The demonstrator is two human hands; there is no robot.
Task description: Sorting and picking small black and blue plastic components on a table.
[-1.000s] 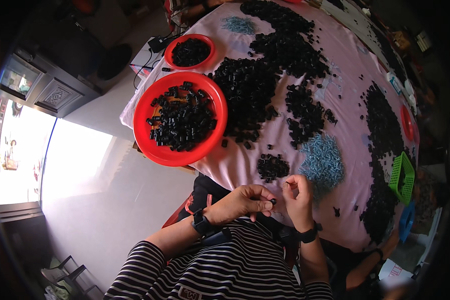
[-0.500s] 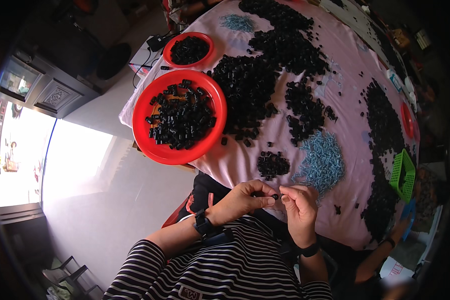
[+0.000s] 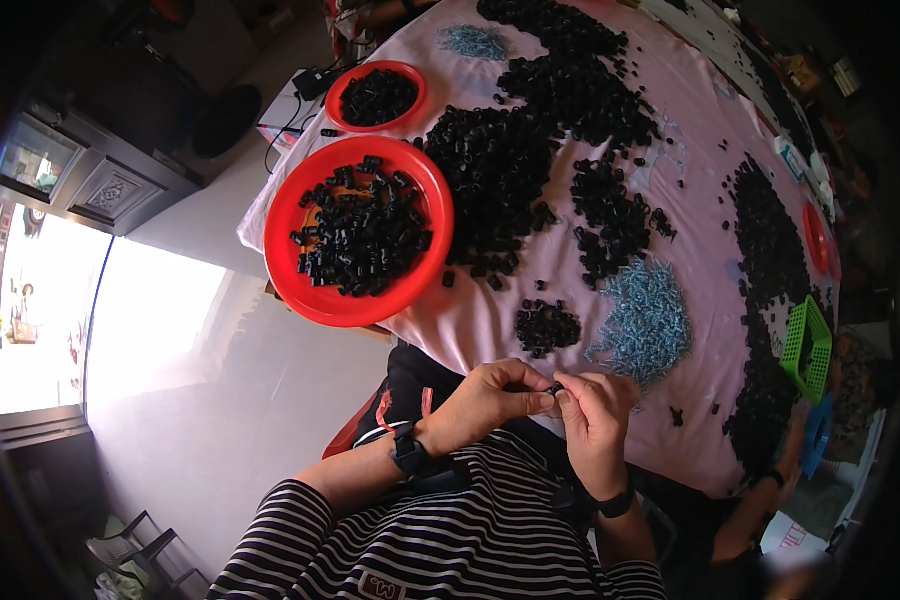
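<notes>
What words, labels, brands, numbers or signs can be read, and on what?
Shirt patch: light lettering; wording not copied here.
White item, lower right: red print, partial and blurred.
Blue-and-white pack: too small to read.
Black pieces: no readable text.

the small black piece (image 3: 554,390) is mostly hidden by fingertips (image 3: 541,402).

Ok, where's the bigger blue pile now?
The blue pile lies right of centre in the head view, on the pink cloth, just beyond your right hand and right of the small black pile.
</notes>
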